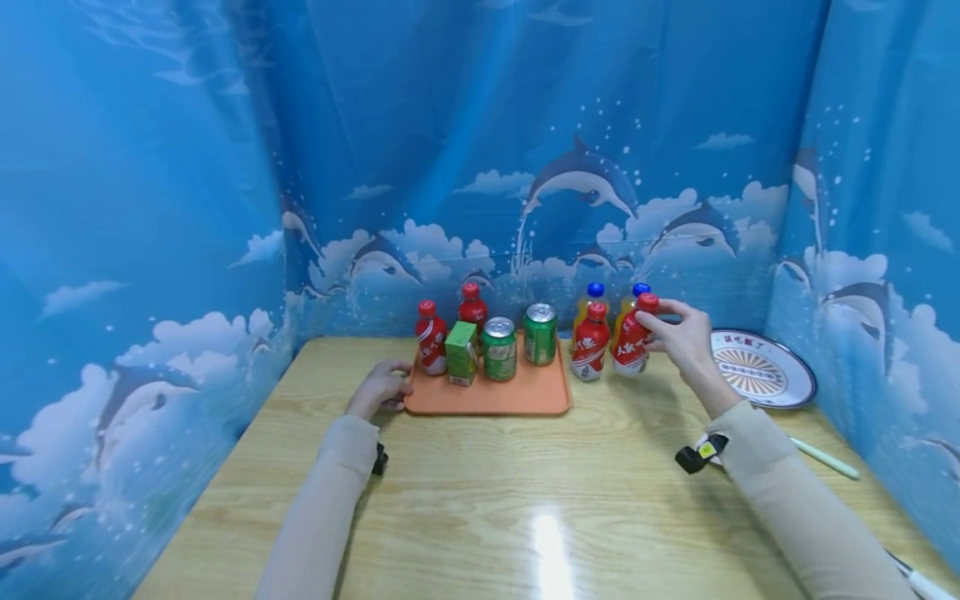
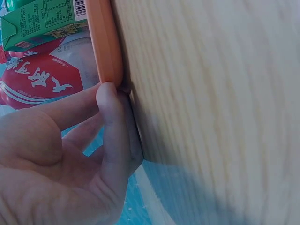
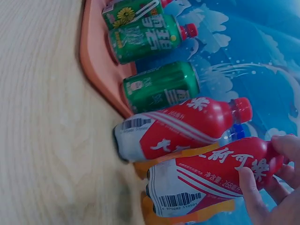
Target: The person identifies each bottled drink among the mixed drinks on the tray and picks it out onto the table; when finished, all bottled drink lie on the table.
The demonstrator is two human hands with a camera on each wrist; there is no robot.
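Observation:
My left hand is at the left edge of an orange tray, its thumb and fingers pinching the tray's corner. On the tray stand two red cola bottles, a green drink carton and two green cans. To the right of the tray, my right hand holds another red cola bottle by its cap and neck. This bottle is slightly tilted. Beside it, nearer the tray, stands a further red cola bottle. Behind these two are orange drink bottles with blue caps, partly hidden.
A patterned white plate with a dark rim lies at the right. A light green-handled utensil lies in front of it, partly behind the right forearm. A white-handled item is at the lower right edge. Blue dolphin-print curtains enclose the wooden table.

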